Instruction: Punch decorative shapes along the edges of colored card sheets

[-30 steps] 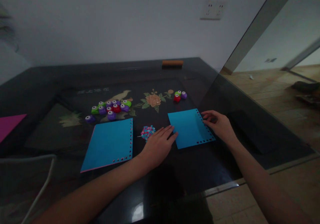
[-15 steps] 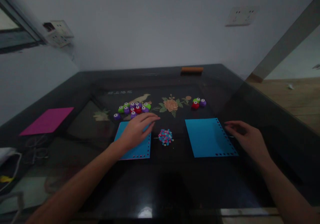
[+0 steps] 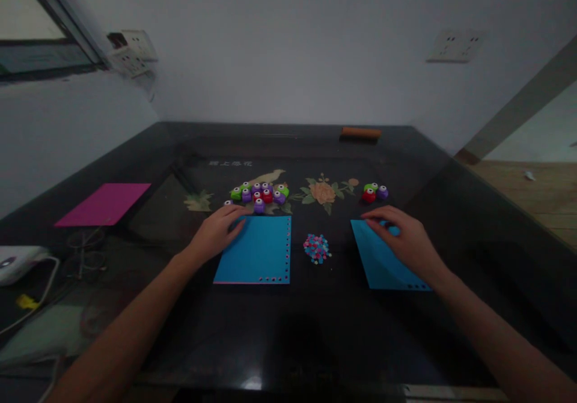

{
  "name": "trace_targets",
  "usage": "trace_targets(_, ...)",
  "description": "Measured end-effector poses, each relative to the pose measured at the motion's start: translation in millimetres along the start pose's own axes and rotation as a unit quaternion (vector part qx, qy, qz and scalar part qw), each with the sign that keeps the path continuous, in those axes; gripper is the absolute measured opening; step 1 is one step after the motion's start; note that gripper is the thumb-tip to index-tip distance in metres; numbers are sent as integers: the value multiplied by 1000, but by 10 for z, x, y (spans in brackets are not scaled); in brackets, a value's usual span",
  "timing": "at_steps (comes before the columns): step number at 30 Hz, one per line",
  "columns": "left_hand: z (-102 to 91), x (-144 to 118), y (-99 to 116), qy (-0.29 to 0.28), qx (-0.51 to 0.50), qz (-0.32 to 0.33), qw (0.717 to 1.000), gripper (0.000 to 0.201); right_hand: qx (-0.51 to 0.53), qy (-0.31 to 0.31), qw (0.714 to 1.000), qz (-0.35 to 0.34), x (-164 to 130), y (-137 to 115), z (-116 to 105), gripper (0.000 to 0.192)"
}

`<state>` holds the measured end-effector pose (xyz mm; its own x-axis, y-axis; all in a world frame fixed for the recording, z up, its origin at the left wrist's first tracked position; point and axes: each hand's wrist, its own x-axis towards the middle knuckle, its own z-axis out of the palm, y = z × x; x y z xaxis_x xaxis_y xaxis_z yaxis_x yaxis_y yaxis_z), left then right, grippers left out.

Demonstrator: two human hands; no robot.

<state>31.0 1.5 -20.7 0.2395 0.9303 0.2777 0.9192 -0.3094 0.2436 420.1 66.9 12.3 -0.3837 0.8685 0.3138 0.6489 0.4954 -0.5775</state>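
My left hand [image 3: 219,232] is at the upper left edge of a blue sheet of paper [image 3: 261,250], its fingers stretched out and the thumb apart. Small holes run along that sheet's right and bottom edges, and a thin pink edge shows beneath it. My right hand [image 3: 403,235] is over a second blue sheet [image 3: 378,262], covering much of its right side. Its thumb and forefinger tips come together near the sheet's top edge; what they pinch, if anything, is hidden. Between the sheets lies a pile of pink, blue and white paper punchings [image 3: 317,248].
Behind the left sheet sit several coloured one-eyed beads [image 3: 259,194]; three more [image 3: 370,193] sit behind the right sheet. A pink sheet [image 3: 106,203] lies at left, near a white device with a cable [image 3: 22,263]. An orange-brown roll [image 3: 360,133] lies at the back.
My left hand has moved left, from over the left sheet to its edge. My right hand has moved left from beside the right sheet to over it. The view has shifted.
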Motion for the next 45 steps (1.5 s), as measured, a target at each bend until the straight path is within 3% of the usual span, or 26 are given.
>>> trace_targets(5,9,-15,-22,-32,-8,10,999,38,-53,-116,984,-127,370,-573,594,24)
trace_targets(9,3,-21,-29,-49,-9,21,999,51,-145,-168,963,-151,536,-787,998,39)
trace_targets(12,24,-26,-44,-56,-5,11,998,62,-194,-187,951,-153,571,-847,1138,57)
trace_targets(17,74,-28,-79,-67,-8,7,998,69,-231,-192,941,-157,538,-871,1163,62)
trace_targets(35,28,-4,-24,-55,-14,14,998,65,-166,-178,960,-140,540,-835,1140,51)
trace_targets(42,-9,-6,-13,-26,-4,-1,1000,36,-142,-152,969,-131,520,-867,1133,44)
trace_targets(45,-33,-23,-16,2,-8,-2,1000,27,-138,-145,972,-121,529,-857,1150,31)
